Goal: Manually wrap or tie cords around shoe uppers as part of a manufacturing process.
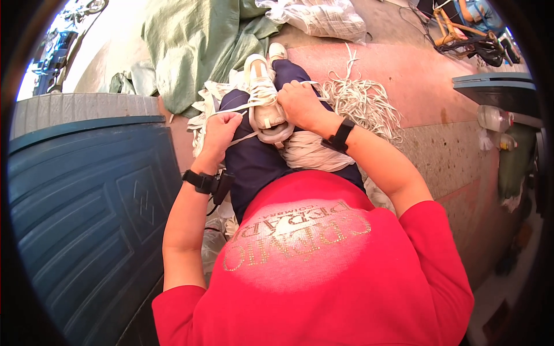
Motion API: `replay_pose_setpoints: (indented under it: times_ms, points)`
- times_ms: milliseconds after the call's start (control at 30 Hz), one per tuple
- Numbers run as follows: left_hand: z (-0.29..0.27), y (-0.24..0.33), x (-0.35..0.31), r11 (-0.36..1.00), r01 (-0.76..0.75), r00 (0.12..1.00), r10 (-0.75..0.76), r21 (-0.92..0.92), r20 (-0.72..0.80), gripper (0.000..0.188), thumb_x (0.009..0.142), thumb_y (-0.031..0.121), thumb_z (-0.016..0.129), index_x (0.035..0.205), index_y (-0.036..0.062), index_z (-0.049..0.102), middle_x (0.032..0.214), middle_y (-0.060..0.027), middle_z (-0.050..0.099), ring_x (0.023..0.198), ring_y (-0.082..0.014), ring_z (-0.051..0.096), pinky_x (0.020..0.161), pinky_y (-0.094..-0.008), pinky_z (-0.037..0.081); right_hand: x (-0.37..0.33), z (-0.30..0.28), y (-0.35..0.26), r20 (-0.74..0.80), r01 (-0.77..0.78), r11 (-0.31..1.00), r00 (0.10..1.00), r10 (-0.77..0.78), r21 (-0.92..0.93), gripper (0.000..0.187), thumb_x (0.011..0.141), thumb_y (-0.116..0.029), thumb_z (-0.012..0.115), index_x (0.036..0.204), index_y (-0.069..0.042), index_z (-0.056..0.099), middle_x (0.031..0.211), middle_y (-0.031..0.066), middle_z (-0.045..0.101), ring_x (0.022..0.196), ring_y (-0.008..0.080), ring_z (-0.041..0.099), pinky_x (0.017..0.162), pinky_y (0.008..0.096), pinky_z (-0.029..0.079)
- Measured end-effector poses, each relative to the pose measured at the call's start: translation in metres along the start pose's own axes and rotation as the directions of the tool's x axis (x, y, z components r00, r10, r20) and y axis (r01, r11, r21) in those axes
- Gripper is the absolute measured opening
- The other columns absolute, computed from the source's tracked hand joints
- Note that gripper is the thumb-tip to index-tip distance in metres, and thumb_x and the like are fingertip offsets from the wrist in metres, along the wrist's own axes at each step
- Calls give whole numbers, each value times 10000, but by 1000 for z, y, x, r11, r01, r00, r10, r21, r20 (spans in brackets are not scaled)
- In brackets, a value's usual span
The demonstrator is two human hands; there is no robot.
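A cream-coloured sneaker (268, 120) rests between my thighs, its toe pointing away and its heel toward me. White shoelace (239, 108) crosses its upper and stretches out to the left. My left hand (221, 131) pinches this lace just left of the shoe, and a loose length trails below the fingers. On the shoe's other side, my right hand (300, 104) is closed with its knuckles up, close against the upper. A lace end shows beyond its fingers, though the grip itself is partly hidden. A bundle of off-white laces (314, 151) lies in my lap.
Loose laces (366, 104) are heaped on the floor beside my right leg. Beyond my feet are a green tarp (184, 52) and a clear plastic bag (326, 20). A blue panelled door (95, 213) flanks my left side. Another person (485, 12) is partly visible at far right.
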State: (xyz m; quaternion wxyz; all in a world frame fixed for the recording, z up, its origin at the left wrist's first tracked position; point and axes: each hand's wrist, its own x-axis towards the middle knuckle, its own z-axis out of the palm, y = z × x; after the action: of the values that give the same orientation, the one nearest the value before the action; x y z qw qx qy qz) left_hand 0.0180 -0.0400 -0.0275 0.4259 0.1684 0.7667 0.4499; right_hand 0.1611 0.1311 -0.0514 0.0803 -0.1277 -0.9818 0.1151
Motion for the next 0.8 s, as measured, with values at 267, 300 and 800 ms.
replay_pose_setpoints:
  times_ms: [267,300,800]
  points:
    - [16,-1,15,861,-172,967,241,479,-86,198,821,194,558,888,21,626,735,-60,620,669,-148,558,622,-270,434,-6,-7,6,-106,-157,978,979,172,137,163,789,-290,575,777,-127,585,807,34,575,831,214,546,726,374,384]
    - [17,-2,17,774,-227,944,325,591,-63,185,820,199,552,877,40,627,754,-84,630,681,-203,585,632,-296,443,-6,-6,6,-107,-152,979,980,167,134,163,789,-290,575,777,-127,585,807,34,575,831,214,546,726,374,384]
    - [34,17,3,423,-244,861,508,873,-6,145,800,199,540,810,82,624,805,-77,605,779,-293,537,663,-427,420,-14,-20,-6,-39,-162,981,985,167,109,216,809,-270,520,763,-85,620,825,69,596,844,236,550,740,385,384]
